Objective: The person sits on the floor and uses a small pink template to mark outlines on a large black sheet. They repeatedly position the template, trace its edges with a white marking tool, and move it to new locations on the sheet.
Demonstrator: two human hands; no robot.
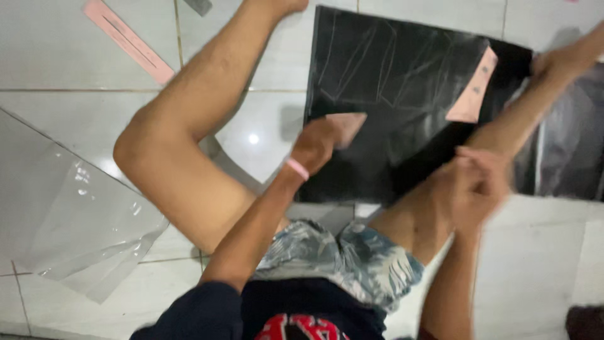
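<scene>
Two hands work at a black sheet (402, 94) on the floor. The left hand (318, 143) pinches a pink piece (347, 126) against the sheet's near edge. The right hand (481, 189), blurred, is curled; I cannot tell if it holds anything. A loose pinch could let the piece slide off its chalk lines (365, 69).

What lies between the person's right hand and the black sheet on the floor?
The person's own right leg. It stretches across the black sheet, and the right hand rests on its knee, above the sheet. The left hand is already at the sheet, unobstructed.
</scene>
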